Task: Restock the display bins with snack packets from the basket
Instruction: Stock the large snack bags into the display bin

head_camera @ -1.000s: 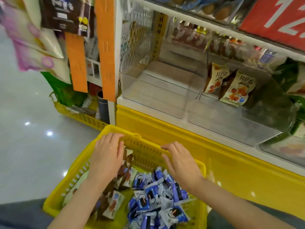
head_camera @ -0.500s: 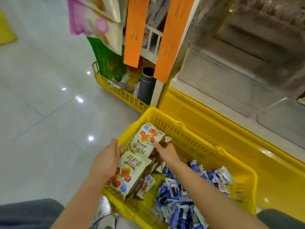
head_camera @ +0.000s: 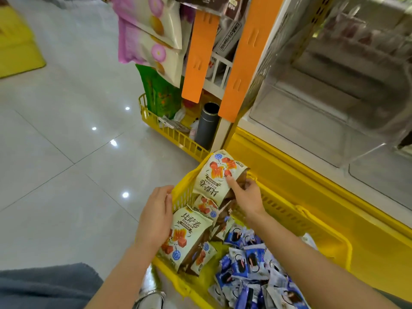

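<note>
A yellow plastic basket sits low in front of the shelf. It holds cream-and-brown snack packets on its left side and a heap of small blue packets on its right. My right hand pinches one cream snack packet and holds it lifted above the basket's far corner. My left hand grips another cream packet that stands at the basket's left wall. More cream packets lie between the two. The clear display bins are on the shelf to the upper right.
The yellow shelf base runs right behind the basket. Two orange strips hang at the shelf's end, with hanging snack bags beside them. A low yellow wire rack with a grey cylinder stands on the tiled floor.
Both hands went into the basket and took hold of cream packets. My right hand has since raised its packet higher, toward the shelf; the view has tilted down and left.
</note>
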Available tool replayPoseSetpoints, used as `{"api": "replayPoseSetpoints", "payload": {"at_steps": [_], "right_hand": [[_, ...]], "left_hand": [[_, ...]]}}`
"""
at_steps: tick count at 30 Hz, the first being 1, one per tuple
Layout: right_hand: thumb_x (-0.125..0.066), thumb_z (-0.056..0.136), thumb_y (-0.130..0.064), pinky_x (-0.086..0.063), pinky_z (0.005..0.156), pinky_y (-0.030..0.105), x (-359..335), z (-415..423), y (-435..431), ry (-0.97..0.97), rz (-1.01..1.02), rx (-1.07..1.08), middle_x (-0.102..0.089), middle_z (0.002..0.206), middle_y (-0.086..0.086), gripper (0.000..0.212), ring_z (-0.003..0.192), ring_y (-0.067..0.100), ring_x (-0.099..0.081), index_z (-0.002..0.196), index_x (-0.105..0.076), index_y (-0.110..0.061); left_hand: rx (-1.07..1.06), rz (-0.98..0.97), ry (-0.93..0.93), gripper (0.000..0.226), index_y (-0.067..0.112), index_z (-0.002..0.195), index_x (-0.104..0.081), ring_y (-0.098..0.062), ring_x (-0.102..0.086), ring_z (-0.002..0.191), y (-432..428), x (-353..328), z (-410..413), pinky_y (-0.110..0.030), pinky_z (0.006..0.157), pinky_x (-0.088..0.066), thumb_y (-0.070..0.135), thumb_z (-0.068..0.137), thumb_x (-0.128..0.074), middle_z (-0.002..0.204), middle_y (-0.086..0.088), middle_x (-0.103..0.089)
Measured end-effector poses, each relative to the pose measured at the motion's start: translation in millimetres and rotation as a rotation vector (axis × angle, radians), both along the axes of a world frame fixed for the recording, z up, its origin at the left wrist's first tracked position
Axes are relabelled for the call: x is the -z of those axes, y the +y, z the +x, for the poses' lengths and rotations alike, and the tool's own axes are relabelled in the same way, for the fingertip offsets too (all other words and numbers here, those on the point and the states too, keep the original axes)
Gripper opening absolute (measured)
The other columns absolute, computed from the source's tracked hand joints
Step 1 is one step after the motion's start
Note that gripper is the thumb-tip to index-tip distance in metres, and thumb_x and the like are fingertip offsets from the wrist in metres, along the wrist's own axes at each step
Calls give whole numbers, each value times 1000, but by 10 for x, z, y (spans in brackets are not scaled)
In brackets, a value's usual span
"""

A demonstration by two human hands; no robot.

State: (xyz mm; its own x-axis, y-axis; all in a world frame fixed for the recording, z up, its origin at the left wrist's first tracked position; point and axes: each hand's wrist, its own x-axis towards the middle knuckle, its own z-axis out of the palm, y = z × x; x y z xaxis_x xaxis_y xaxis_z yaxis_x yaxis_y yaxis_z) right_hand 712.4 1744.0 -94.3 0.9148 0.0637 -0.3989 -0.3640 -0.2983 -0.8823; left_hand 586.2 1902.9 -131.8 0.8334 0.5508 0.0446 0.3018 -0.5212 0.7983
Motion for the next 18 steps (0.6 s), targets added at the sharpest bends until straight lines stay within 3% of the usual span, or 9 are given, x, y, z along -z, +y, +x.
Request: {"api": "replayPoseSetpoints", "payload": {"at_steps": [2, 4, 6, 9, 11, 14, 18], "right_hand": [[-68, 83, -30, -54, 53, 17, -230, -41, -71, 4, 69, -65, -68, 95, 0, 22, 71, 5, -69, 97, -52, -21], [-67, 84, -27, -49, 45, 13, -436, -99, -154, -1, 102, -123, -67, 80, -8, 24, 58, -2, -66, 99, -52, -18], [-67, 83, -26, -51, 49, 15, -624, -190, -237, 2, 132, -148, -67, 83, -7, 32, 61, -3, -67, 108, -51, -14], [-70, 81, -26, -57, 64, 21, -777, -385, -403, 44, 210, -151, -68, 100, 0, 43, 81, 7, -70, 116, -48, -14], [-73, 73, -28, -57, 73, 23, -809, -540, -516, 98, 241, -247, -68, 107, -2, 49, 92, 12, -69, 116, -50, -20], [-74, 69, -36, -55, 85, 25, -833, -701, -657, 130, 151, -452, -65, 117, -4, 68, 102, 11, -66, 128, -46, -21], [-74, 54, -51, -40, 103, 28, -944, -659, -790, -71, -103, -454, -41, 141, -6, 110, 122, 8, -47, 145, -19, -21]], "left_hand": [[1, -69, -71, 29, 17, 122, -54, -8, -51, 104, -100, -163, -11, -22, 88, -37, 25, 98, -38, 111, 7, -53], [72, -280, 3, 34, 20, 128, -49, -9, -54, 106, -217, -359, 0, -27, 91, -41, 33, 97, -41, 118, 6, -56], [199, -608, 127, 39, 28, 128, -43, -10, -61, 98, -371, -578, 22, -29, 83, -49, 45, 92, -45, 116, 8, -60], [97, -983, 8, 44, 33, 118, -40, -10, -68, 87, -595, -815, 41, -14, 60, -53, 37, 82, -64, 106, 0, -65], [-24, -1097, -106, 64, 33, 121, -37, -16, -68, 93, -662, -877, 58, -29, 70, -57, 27, 70, -76, 108, -1, -65], [-82, -1064, -131, 75, 35, 120, -36, -16, -68, 89, -607, -968, 61, -35, 69, -58, 22, 62, -83, 103, 3, -65], [125, -596, -14, 75, 43, 117, -33, -6, -61, 92, -347, -1096, 22, -28, 70, -56, 26, 64, -83, 105, 16, -56]]}}
